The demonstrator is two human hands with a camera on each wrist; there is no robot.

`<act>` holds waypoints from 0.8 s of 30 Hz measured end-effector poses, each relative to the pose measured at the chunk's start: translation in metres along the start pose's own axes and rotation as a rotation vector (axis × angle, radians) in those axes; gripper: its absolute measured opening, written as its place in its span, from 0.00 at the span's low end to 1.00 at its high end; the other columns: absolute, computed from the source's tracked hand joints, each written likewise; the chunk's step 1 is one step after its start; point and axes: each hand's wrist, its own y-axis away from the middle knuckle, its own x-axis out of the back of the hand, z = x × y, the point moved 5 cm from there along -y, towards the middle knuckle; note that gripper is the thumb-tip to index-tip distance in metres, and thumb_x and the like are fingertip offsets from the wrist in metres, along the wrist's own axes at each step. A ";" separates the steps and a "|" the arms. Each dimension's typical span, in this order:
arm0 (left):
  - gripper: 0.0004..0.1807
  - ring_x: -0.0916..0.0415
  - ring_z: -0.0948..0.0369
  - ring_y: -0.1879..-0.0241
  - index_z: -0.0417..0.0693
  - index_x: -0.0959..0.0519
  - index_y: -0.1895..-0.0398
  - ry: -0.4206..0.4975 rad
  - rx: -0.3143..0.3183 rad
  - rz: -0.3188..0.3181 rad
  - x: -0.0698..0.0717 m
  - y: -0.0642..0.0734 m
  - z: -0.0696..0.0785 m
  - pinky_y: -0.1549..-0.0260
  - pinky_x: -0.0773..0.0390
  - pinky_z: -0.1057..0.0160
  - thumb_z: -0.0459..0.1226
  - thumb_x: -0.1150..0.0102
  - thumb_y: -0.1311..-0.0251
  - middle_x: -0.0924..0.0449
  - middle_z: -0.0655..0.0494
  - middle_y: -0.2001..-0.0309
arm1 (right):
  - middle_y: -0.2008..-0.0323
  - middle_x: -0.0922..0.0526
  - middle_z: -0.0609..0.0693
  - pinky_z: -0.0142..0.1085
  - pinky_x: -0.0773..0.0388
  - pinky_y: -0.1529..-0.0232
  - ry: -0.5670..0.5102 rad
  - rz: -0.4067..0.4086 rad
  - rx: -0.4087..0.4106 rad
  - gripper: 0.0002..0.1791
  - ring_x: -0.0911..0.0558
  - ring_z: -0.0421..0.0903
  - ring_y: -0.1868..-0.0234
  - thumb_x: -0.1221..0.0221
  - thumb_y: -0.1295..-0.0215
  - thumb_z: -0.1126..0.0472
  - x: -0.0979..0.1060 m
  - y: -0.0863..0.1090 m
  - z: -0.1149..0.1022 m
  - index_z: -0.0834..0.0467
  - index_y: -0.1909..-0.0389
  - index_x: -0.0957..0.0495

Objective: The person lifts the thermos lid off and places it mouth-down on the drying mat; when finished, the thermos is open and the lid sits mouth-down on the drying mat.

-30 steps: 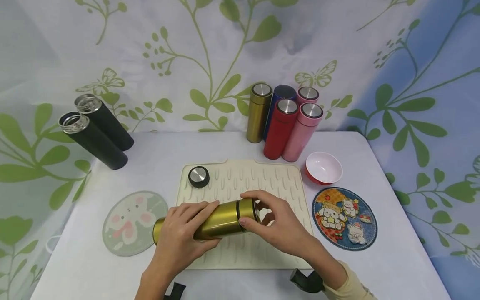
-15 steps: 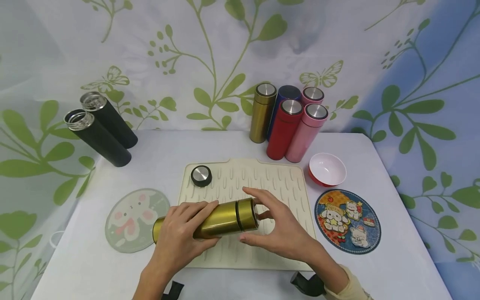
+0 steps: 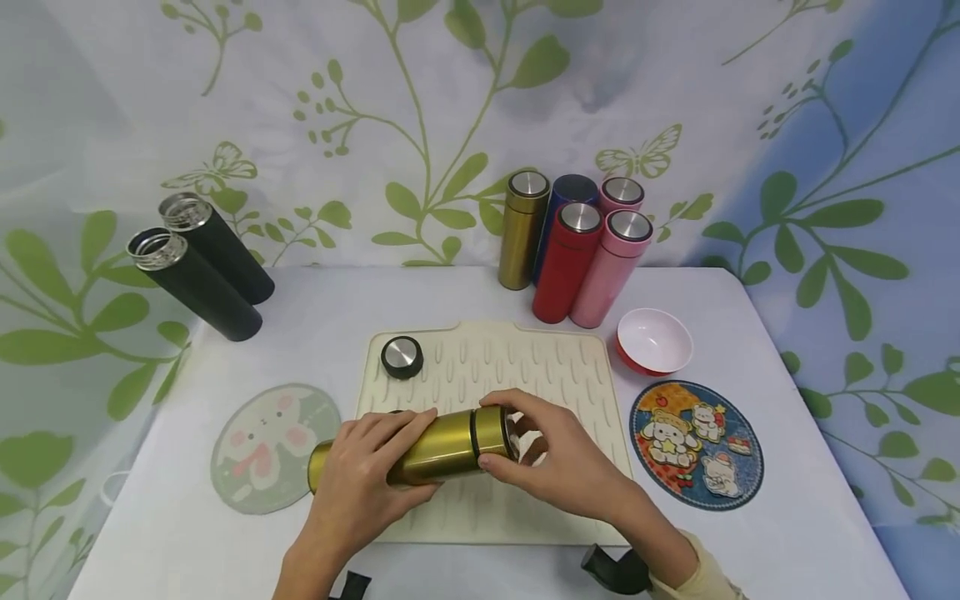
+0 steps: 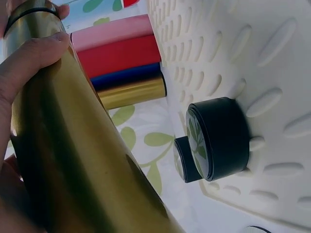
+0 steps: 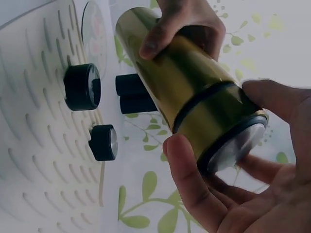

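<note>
A gold thermos bottle (image 3: 438, 448) lies tilted above the cream mat (image 3: 551, 508), its lid end toward the right. My left hand (image 3: 360, 471) wraps round the body of the bottle. The fingers and thumb of my right hand (image 3: 562, 454) grip the gold lid (image 5: 221, 119), which sits on the bottle with a dark ring at the seam. One black lid (image 3: 402, 357) with a silver top rests on the mat's back left. A second black lid (image 4: 228, 138) shows in both wrist views; in the head view it is almost wholly hidden behind my left hand.
Two black bottles without lids (image 3: 198, 287) stand at the back left. Gold, blue, red (image 3: 566, 267) and pink bottles cluster at the back. A red-and-white bowl (image 3: 654, 340) is right of the mat. Round mats lie left (image 3: 258, 483) and right (image 3: 708, 492).
Half a second ago the right hand's fingers had spread off the gold lid; now they grip it again. The left hand keeps its hold on the bottle.
</note>
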 end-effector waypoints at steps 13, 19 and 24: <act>0.49 0.24 0.58 0.53 0.60 0.23 0.34 0.031 -0.001 0.030 0.005 -0.003 0.000 0.60 0.30 0.56 0.49 0.15 0.70 0.18 0.61 0.49 | 0.39 0.27 0.40 0.45 0.23 0.46 0.068 -0.001 0.274 0.39 0.26 0.44 0.39 0.26 0.54 0.75 0.011 0.002 -0.016 0.39 0.43 0.21; 0.47 0.24 0.61 0.53 0.61 0.22 0.36 0.044 0.035 0.003 0.007 -0.001 -0.002 0.60 0.29 0.58 0.51 0.16 0.69 0.17 0.63 0.50 | 0.37 0.28 0.41 0.45 0.25 0.41 0.081 -0.014 0.335 0.40 0.28 0.45 0.37 0.28 0.55 0.79 0.010 0.003 -0.020 0.40 0.45 0.20; 0.47 0.24 0.63 0.54 0.64 0.22 0.36 0.052 0.061 -0.037 0.009 0.000 -0.003 0.61 0.28 0.58 0.53 0.17 0.69 0.17 0.64 0.51 | 0.36 0.28 0.46 0.44 0.24 0.42 0.103 -0.030 0.423 0.41 0.26 0.47 0.38 0.32 0.55 0.83 0.008 0.005 -0.024 0.44 0.44 0.21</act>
